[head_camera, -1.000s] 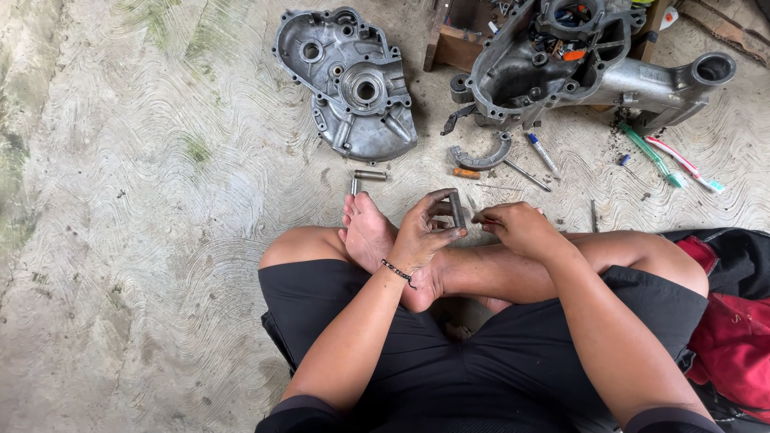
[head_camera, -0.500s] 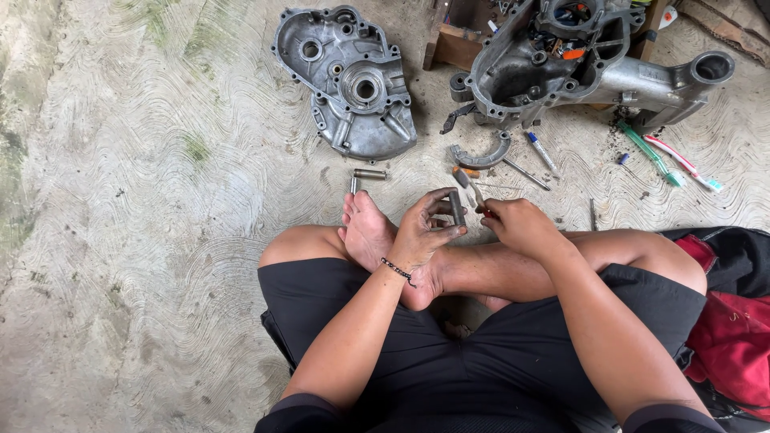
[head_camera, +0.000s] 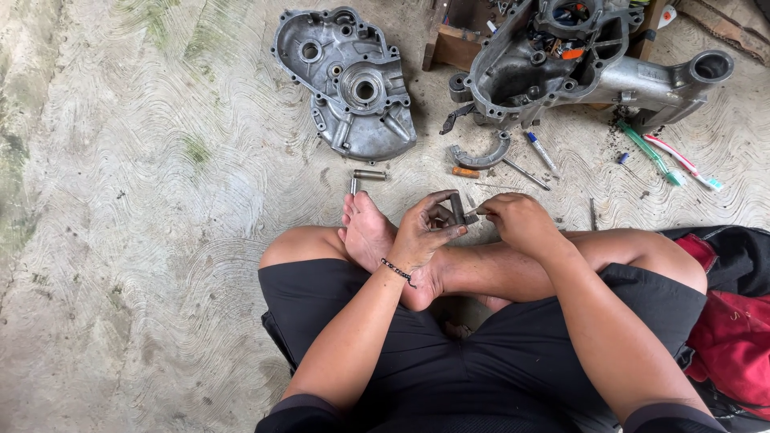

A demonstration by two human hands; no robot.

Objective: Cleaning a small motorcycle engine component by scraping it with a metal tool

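Hands meet just above the crossed bare feet: the left hand (head_camera: 427,228) curls its fingers around a small dark metal part (head_camera: 458,210), pinching it upright between thumb and fingertips, while the right hand (head_camera: 513,220) is closed narrow on a thin tool (head_camera: 476,212) whose tip touches that part from 3 o'clock. What kind of tool it is cannot be told.

From there, by size: at 1 o'clock on the concrete floor (head_camera: 144,200) stands a big grey engine casing (head_camera: 577,68), partly resting on a wooden block (head_camera: 454,44). At 11 o'clock lies a flat engine cover (head_camera: 346,82), inner side up. At 4 o'clock, beside the right thigh, sits a red and black bag (head_camera: 734,337). At 12 o'clock, near the casing, lies a curved metal piece (head_camera: 479,155), with an orange-handled screwdriver (head_camera: 497,175) just beneath it. Two toothbrushes (head_camera: 666,159), green and pink, lie at 2 o'clock. A blue pen (head_camera: 541,151) is near the curved piece. Two short steel pins (head_camera: 369,174) lie at 11 o'clock, just beyond the toes.
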